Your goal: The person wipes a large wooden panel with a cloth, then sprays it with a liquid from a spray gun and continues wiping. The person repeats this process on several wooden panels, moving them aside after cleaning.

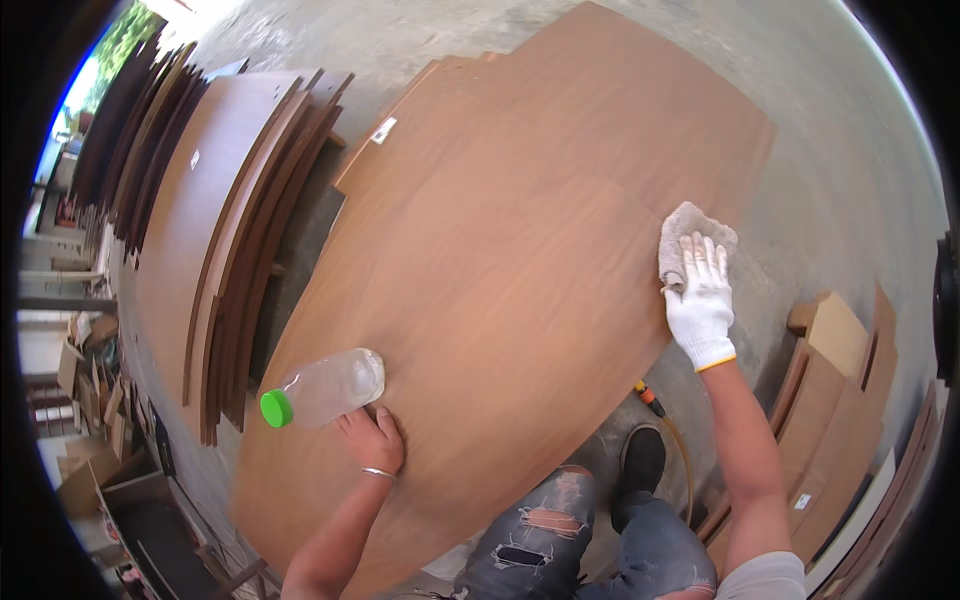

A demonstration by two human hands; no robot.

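A large flat brown wood panel lies in front of me. My right hand, in a white knit glove, holds a grey-beige cloth against the panel's right edge, fingers stretched over it. My bare left hand, with a band at the wrist, rests on the panel at its near left. Its fingers are apart, and their tips are partly hidden by a clear plastic bottle with a green cap. The bottle holds clear liquid; I cannot tell whether it stands or lies.
Stacked brown panels stand to the left, with darker boards behind. More boards are at the lower right. A yellow hose with an orange-black fitting runs over the concrete floor by my shoe. Wood scraps lie far left.
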